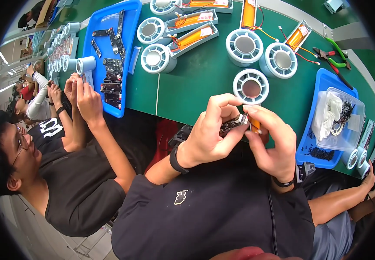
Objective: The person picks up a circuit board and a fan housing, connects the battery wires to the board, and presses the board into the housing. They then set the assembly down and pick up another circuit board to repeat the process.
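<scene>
My left hand (211,130) is closed on a small black circuit board (233,125) with pale connectors, held between thumb and fingers. My right hand (274,136) meets it at the board's right end, thumb and index finger bent together; what they pinch is too small to make out. Just behind these fingers shows a bit of an orange battery (255,125). Directly beyond my hands stands a light-blue round speaker unit (251,86) with a spoked rim. Two similar units, one with a grey centre (244,45) and another (278,60), stand farther back.
On the green table (183,93), several speaker units with orange batteries (194,38) lie at the back. A blue tray (129,13) of circuit boards is at left. Pliers (337,60) and a blue tray (302,149) holding a clear box and black screws are at right. Co-workers sit both sides.
</scene>
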Tool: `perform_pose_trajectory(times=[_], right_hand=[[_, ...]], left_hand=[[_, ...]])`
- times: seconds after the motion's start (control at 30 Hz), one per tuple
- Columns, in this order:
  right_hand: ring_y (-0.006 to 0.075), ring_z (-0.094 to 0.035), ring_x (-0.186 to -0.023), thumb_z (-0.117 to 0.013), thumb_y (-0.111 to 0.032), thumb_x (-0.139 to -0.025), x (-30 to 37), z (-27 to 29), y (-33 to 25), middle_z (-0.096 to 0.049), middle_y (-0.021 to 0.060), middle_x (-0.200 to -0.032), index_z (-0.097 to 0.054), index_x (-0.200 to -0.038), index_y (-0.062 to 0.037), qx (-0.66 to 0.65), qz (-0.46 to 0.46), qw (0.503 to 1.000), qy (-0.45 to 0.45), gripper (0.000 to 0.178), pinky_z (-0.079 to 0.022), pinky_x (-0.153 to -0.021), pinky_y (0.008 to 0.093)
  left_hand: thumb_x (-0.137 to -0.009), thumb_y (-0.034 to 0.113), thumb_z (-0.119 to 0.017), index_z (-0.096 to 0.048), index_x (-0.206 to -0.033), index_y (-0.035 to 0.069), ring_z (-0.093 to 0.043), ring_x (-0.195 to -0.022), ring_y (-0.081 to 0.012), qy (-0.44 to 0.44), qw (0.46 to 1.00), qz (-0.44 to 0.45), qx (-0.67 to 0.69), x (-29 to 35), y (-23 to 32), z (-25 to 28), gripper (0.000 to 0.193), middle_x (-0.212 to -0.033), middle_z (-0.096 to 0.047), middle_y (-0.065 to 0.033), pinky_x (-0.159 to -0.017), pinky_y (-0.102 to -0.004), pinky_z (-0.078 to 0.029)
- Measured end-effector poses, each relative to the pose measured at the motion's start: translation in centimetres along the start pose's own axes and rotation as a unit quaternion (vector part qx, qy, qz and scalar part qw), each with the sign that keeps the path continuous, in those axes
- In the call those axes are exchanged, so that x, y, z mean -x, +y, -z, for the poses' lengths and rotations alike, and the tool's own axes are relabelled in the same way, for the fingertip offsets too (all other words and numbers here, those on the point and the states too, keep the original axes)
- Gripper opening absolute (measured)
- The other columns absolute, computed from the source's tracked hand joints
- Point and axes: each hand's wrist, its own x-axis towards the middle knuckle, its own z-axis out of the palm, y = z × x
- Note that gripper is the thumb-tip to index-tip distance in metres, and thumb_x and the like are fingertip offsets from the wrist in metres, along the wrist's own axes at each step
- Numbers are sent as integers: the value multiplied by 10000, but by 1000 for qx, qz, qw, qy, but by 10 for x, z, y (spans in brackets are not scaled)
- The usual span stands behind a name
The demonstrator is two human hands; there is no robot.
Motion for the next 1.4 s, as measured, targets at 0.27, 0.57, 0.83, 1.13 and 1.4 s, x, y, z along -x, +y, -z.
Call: perform_pose_trajectory(times=[0.27, 0.57, 0.83, 1.13, 1.4], right_hand=[[263, -776, -857, -752, 122, -802, -8, -9, 22, -775, 163, -1027, -712, -1084, 23, 88, 148, 984, 47, 302, -578, -664, 305], [245, -746, -741, -774, 105, -791, -5, -13, 17, -769, 173, -986, -725, -1044, 21, 36, 75, 994, 74, 271, -559, -636, 304], [231, -738, -713, -794, 103, -743, -13, -16, 20, -774, 136, -931, -742, -992, 6, 162, 177, 970, 50, 273, -551, -624, 303], [232, -749, -746, -792, 126, -756, -9, -11, 25, -774, 149, -928, -738, -988, 10, 109, 162, 977, 80, 265, -565, -638, 308], [183, -716, -748, -763, 114, -830, 3, -9, 24, -762, 176, -999, -720, -1035, 42, 60, 83, 988, 120, 221, -552, -630, 262]], left_hand=[[-925, -99, -617, -401, -1366, 14, -576, -739, -94, -15, 1000, 15, 6, 1, 4, 9, 503, -876, -612, -82, -679, -242, -464], [-959, -76, -567, -463, -1347, -4, -531, -717, -76, -11, 995, 99, 11, -3, 12, 25, 408, -803, -575, -25, -663, -231, -420], [-971, -55, -553, -457, -1364, -21, -499, -722, -71, -60, 992, 98, 54, -2, 10, 25, 405, -795, -555, -13, -676, -229, -409], [-934, -71, -582, -503, -1299, -9, -407, -625, -76, -12, 993, 106, 56, -3, 11, 22, 378, -696, -435, 0, -596, -271, -361], [-972, -52, -567, -477, -1352, -17, -540, -725, -77, -49, 991, 123, 30, -2, 13, 28, 392, -799, -576, -24, -684, -237, -437]])
